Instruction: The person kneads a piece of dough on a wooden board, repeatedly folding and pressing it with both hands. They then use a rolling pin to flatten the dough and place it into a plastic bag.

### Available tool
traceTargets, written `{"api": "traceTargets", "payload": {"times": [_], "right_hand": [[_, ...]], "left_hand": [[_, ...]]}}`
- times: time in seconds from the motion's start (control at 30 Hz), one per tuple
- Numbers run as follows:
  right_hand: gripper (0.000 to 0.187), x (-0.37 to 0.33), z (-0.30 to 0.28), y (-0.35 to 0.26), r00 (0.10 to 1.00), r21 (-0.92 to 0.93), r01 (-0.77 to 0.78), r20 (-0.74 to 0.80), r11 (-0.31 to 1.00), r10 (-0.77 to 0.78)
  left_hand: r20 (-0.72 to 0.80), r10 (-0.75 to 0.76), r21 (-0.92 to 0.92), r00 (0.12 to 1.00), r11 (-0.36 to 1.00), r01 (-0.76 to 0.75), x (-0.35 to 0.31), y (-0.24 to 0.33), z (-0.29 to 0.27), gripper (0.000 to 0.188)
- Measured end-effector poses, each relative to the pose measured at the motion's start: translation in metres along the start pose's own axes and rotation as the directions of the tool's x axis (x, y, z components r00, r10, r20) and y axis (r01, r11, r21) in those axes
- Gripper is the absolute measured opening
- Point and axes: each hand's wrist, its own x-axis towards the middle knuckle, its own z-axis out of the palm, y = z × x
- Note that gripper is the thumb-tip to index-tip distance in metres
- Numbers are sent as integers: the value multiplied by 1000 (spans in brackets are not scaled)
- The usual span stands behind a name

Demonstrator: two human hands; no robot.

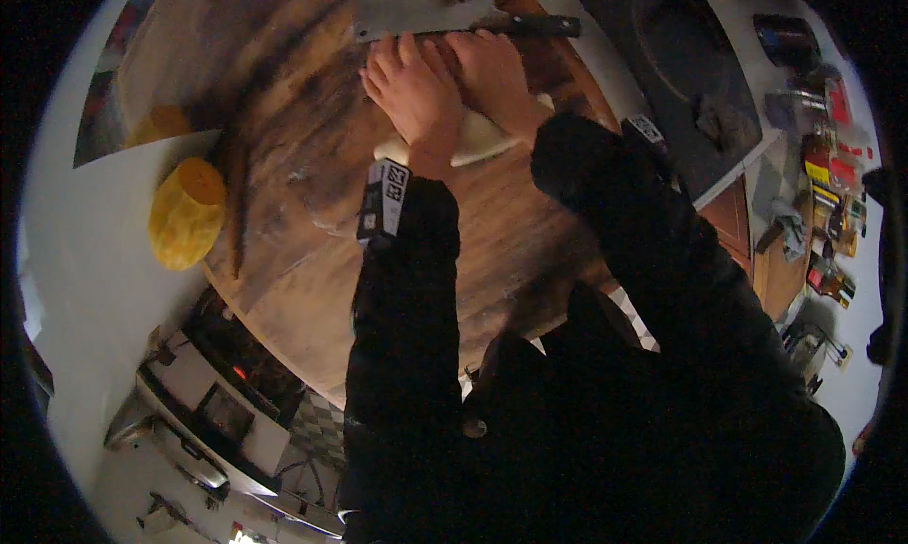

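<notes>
Pale dough lies on a large round wooden board, partly covered by both hands. My left hand rests on it palm down, its fingers stretched forward and slightly apart. Beside it, my right hand presses on the dough, also palm down, with its fingers laid forward close to the left one. Their palms and the dough's far side are hidden. Just beyond my fingertips a cleaver with a dark handle lies across the board. A thin wooden rolling pin lies at the board's left edge.
A cut yellow squash stands left of the board. At the right is a dark cooktop, with several jars and bottles farther right. An appliance stands at the lower left, beside a checkered floor.
</notes>
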Motion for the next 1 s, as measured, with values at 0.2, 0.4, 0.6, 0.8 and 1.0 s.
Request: {"api": "traceTargets", "payload": {"times": [0.2, 0.4, 0.6, 0.8, 1.0], "right_hand": [[23, -73, -41, -30, 996, 210, -45, 84, 977, 28], [22, -151, -60, -58, 996, 191, 86, -42, 978, -80], [23, -83, -42, -41, 997, 119, 57, 39, 991, -62], [41, -56, -34, -31, 811, 292, -563, 375, 773, 449], [30, -140, -77, -11, 516, 464, -852, 665, 243, 540]], "left_hand": [[181, -49, -55, 982, 997, 60, -79, 9, -47, 42], [308, 38, 9, 951, 999, -42, -170, 8, -89, 44], [317, 46, 60, 947, 996, -68, -88, -8, -52, 41], [-13, -29, -219, 999, 975, 25, -55, -6, -57, 35], [338, -409, -287, 848, 813, 507, -134, -7, -95, 57]]}}
